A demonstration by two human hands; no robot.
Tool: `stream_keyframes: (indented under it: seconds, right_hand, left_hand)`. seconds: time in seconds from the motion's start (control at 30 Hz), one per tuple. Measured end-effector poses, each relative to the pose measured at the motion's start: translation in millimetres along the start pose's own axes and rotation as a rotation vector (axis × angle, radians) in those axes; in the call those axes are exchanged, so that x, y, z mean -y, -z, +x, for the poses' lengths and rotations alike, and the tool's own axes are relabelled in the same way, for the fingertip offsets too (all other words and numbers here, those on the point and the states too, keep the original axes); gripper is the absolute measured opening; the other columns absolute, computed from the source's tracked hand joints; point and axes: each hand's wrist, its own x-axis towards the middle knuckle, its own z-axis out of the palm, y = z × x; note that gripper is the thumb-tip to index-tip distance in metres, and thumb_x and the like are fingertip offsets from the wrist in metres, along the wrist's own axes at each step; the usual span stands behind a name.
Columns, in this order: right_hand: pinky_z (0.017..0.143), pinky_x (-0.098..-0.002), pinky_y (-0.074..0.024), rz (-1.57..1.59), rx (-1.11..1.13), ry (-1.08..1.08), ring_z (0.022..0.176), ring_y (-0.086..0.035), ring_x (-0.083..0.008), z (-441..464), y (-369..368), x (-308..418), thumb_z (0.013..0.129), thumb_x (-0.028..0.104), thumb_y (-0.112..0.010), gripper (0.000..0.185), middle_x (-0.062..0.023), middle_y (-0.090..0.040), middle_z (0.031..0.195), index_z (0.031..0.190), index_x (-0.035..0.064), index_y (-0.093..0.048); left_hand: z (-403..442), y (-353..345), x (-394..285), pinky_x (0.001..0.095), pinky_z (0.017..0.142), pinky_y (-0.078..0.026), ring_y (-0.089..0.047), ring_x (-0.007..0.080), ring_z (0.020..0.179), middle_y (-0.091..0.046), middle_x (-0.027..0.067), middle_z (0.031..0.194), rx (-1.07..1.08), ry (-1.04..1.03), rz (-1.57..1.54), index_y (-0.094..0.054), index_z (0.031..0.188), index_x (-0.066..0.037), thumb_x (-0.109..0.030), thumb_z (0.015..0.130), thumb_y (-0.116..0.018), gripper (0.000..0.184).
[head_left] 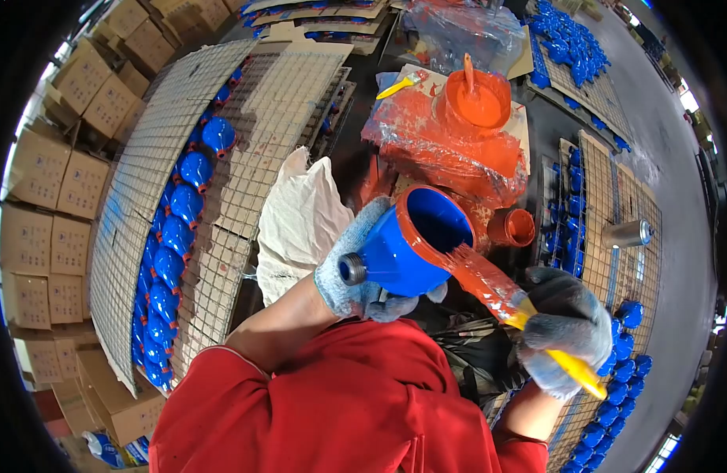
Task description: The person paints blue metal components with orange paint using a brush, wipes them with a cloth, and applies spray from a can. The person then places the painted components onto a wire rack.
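Far L, a wire-mesh rack (261,134) carried a row of glossy blue shells (196,169); then a white cloth (296,225) near the L forearm. L hand (354,301), gloved, cradled the threaded-neck blue shell (403,264) from behind & below, in mid-air before the torso, neck pointing L, mouth tipped up-R. Step in hand, prob.: brushing red paint round the mouth's rim. Next move called for, I'd judge: turning the shell for an even band, w/o smearing blue. Beyond stood a red paint tub (482,102). The paintbrush (490,288) had its bristles at the rim's lower R edge. R hand (567,322), gloved, gripped its yellow handle, butt angled down-R.
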Motion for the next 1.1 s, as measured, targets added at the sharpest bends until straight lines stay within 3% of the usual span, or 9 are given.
stream_keyframes:
  seconds: [0.1,0.17,0.3,0.4,0.53,0.83,0.9,0.97,1.1]
  right_hand:
    - [0.071,-0.0426,-0.0534,0.16,-0.138,-0.092,0.068,-0.062,-0.0274,-8.9,1.2,-16.6,0.057,0.005,-0.077,0.016,-0.0109,-0.06,0.072,0.068,0.0088,-0.065]
    - [0.07,-0.0419,-0.0531,0.288,-0.162,-0.216,0.072,-0.064,-0.0298,-16.7,6.7,-28.7,0.058,0.004,-0.076,0.016,-0.0136,-0.061,0.076,0.067,0.009,-0.063]
    - [0.071,-0.0381,-0.0521,0.207,-0.192,-0.263,0.073,-0.063,-0.0283,-37.0,17.0,-76.0,0.069,0.007,-0.07,0.012,-0.0144,-0.063,0.08,0.076,0.0078,-0.061]
    - [0.073,-0.0372,-0.0516,0.356,-0.262,-0.443,0.078,-0.064,-0.025,-34.0,19.4,-79.5,0.073,0.004,-0.067,0.015,-0.0127,-0.065,0.082,0.088,0.0014,-0.064]
    - [0.072,-0.0356,-0.0504,0.133,-0.188,-0.376,0.079,-0.064,-0.0231,-4.1,8.6,-48.6,0.071,0.004,-0.069,0.018,-0.0131,-0.068,0.089,0.089,0.0003,-0.067]
    - [0.074,-0.0352,-0.0481,-0.283,0.146,-0.051,0.078,-0.066,-0.0252,41.2,-17.6,-22.1,0.064,0.002,-0.074,0.025,-0.0074,-0.07,0.09,0.087,0.0043,-0.069]
    - [0.073,-0.0346,-0.0481,-0.31,0.137,0.015,0.078,-0.066,-0.0255,32.4,-13.4,-21.0,0.063,0.002,-0.075,0.024,-0.0079,-0.07,0.089,0.086,0.0047,-0.068]
    - [0.089,-0.0366,-0.0438,-0.25,0.085,-0.2,0.082,-0.065,-0.0237,22.9,-10.4,-15.1,0.066,0.004,-0.07,0.021,-0.0105,-0.07,0.087,0.087,0.0039,-0.068]
    - [0.078,-0.0348,-0.0495,-0.155,0.014,-0.305,0.085,-0.064,-0.0262,-0.5,4.7,-30.4,0.06,-0.003,-0.069,0.026,-0.0106,-0.069,0.088,0.086,0.0043,-0.069]
  left_hand:
    - [-2.5,0.8,-0.4,0.0288,0.028,-0.036,-0.055,0.0295,0.044,-0.06,0.0323,0.1,0.205,0.107,-0.19,-0.044,0.132,-0.011,-0.065,0.09,-0.031,0.07]
    - [-7.6,16.4,2.1,0.0264,0.033,-0.04,-0.061,0.0211,0.056,-0.061,0.0206,0.084,-0.175,0.783,-1.13,-0.04,0.126,0.002,-0.041,0.089,-0.056,0.059]
    - [-0.4,-0.5,6.1,0.0306,0.032,-0.042,-0.061,0.0355,0.053,-0.058,0.0346,0.104,0.136,0.525,-0.868,-0.037,0.138,-0.006,-0.064,0.089,-0.034,0.076]
    - [-2.0,-15.0,-2.1,0.032,0.046,-0.053,-0.067,0.0301,0.065,-0.061,0.03,0.102,-0.058,0.083,-0.197,-0.041,0.135,-0.007,-0.07,0.086,-0.033,0.081]
    - [4.6,-27.3,-7.6,0.0317,0.045,-0.05,-0.064,0.0262,0.058,-0.067,0.0202,0.09,-0.436,-0.014,0.034,-0.051,0.124,-0.014,-0.073,0.086,-0.028,0.074]
    - [13.5,-10.4,2.9,0.0305,0.05,-0.051,-0.063,0.0221,0.063,-0.066,0.0169,0.091,-0.509,0.028,0.048,-0.054,0.121,-0.015,-0.079,0.082,-0.025,0.08]
    - [12.5,-7.8,1.3,0.0283,0.047,-0.049,-0.061,0.021,0.062,-0.065,0.0217,0.098,-0.471,0.038,-0.015,-0.051,0.123,-0.015,-0.078,0.081,-0.036,0.078]
    - [8.4,-9.4,1.7,0.0273,0.046,-0.048,-0.06,0.0205,0.061,-0.064,0.0225,0.099,-0.43,0.028,-0.082,-0.051,0.124,-0.014,-0.076,0.08,-0.041,0.077]
    - [5.4,-1.1,1.7,0.0262,0.046,-0.048,-0.06,0.0203,0.062,-0.062,0.0245,0.105,-0.197,0.046,-0.29,-0.05,0.124,-0.011,-0.072,0.078,-0.052,0.077]
